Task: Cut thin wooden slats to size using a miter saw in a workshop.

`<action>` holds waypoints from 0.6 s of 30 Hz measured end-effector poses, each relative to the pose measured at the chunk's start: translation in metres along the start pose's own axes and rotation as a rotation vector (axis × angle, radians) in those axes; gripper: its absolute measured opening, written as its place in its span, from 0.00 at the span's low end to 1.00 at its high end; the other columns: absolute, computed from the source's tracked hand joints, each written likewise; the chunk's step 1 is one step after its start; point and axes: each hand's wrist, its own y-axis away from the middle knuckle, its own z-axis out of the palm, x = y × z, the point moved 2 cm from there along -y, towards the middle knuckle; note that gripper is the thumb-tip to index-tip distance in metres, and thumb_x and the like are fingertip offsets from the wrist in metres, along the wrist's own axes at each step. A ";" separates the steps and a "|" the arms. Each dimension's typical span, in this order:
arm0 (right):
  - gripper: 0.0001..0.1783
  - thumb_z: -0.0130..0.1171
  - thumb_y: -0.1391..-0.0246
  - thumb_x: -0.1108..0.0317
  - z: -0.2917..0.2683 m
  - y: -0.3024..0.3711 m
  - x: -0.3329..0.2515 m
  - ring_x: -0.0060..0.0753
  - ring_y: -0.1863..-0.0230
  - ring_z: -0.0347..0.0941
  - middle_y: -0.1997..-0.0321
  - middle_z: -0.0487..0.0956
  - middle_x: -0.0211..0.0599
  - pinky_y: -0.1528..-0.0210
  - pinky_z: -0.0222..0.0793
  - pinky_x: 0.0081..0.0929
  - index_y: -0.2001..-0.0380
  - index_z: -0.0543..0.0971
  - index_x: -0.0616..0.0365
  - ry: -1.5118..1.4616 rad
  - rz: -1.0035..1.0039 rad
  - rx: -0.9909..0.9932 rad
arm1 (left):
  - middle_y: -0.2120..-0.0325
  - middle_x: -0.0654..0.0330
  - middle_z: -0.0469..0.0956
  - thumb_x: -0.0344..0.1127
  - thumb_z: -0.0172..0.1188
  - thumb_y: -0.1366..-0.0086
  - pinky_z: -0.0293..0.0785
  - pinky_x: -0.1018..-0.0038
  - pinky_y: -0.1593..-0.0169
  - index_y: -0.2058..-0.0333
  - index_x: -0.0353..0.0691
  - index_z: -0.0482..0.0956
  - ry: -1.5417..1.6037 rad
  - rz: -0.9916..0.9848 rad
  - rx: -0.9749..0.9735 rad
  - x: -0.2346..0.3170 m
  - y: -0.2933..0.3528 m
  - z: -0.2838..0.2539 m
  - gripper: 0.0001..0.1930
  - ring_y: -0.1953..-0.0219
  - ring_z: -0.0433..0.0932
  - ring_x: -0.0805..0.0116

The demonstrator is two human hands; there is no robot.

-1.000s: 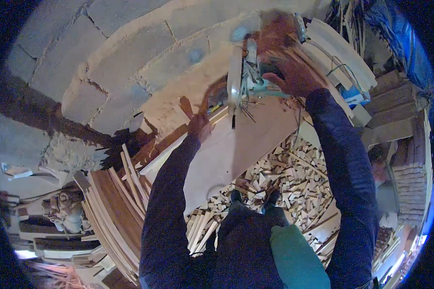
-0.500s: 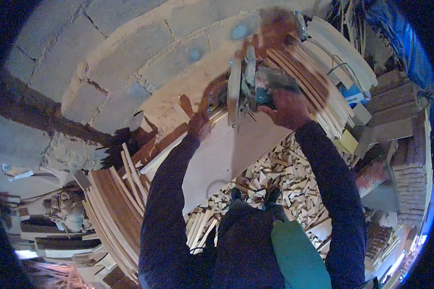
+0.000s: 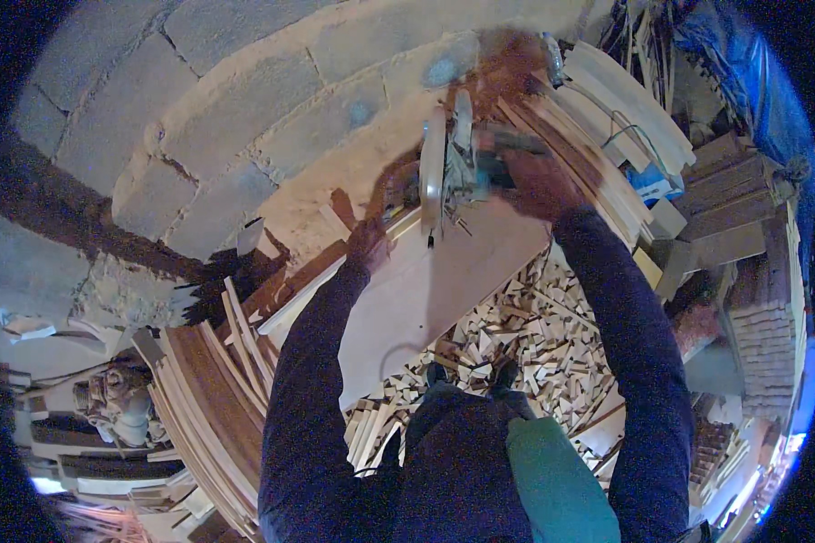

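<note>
A power saw (image 3: pixel 433 172) with a pale, upright narrow guard and a teal-and-dark body stands at the far side of a pale board (image 3: pixel 398 299). My left hand (image 3: pixel 369 244) lies left of the saw, its fingers closed over a light wooden strip (image 3: pixel 312 296) along the board's far left edge. On the saw's right side is my right hand (image 3: pixel 545 188), against the teal-and-dark body. Motion smears its fingers, so its grip does not show. Small wood bits (image 3: pixel 462 223) lie on the board beside the saw.
Many small wood offcuts (image 3: pixel 534 335) cover the floor under the board and around my feet. Long slats (image 3: pixel 204 398) lie at left, with more strips (image 3: pixel 607 181) at right. A block wall (image 3: pixel 244 109) rises behind; stacked wooden pieces (image 3: pixel 761 317) stand far right.
My right hand has shifted slightly away from me along the saw's side and is more blurred. My left hand stays beside the strip. The whole view has slid a little left.
</note>
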 end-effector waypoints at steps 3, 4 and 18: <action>0.27 0.61 0.54 0.67 -0.005 -0.003 0.062 0.53 0.41 0.68 0.46 0.75 0.48 0.41 0.64 0.42 0.47 0.74 0.51 -0.030 0.144 -0.161 | 0.65 0.43 0.73 0.52 0.64 0.46 0.72 0.54 0.59 0.57 0.29 0.68 -0.466 0.157 -0.025 0.060 -0.013 0.010 0.30 0.62 0.74 0.46; 0.29 0.60 0.56 0.72 -0.004 -0.002 0.073 0.52 0.38 0.65 0.43 0.74 0.46 0.39 0.63 0.43 0.46 0.73 0.48 0.078 0.067 -0.143 | 0.65 0.43 0.73 0.52 0.63 0.46 0.72 0.54 0.59 0.58 0.30 0.69 -0.435 0.133 -0.031 0.064 -0.013 0.014 0.29 0.61 0.75 0.46; 0.29 0.61 0.54 0.70 -0.038 -0.034 0.038 0.53 0.54 0.77 0.53 0.80 0.45 0.50 0.72 0.44 0.44 0.72 0.48 -0.222 -0.037 -0.064 | 0.40 0.40 0.61 0.47 0.53 0.37 0.55 0.50 0.35 0.34 0.35 0.52 -0.369 -0.225 0.320 0.128 0.070 -0.017 0.37 0.38 0.59 0.41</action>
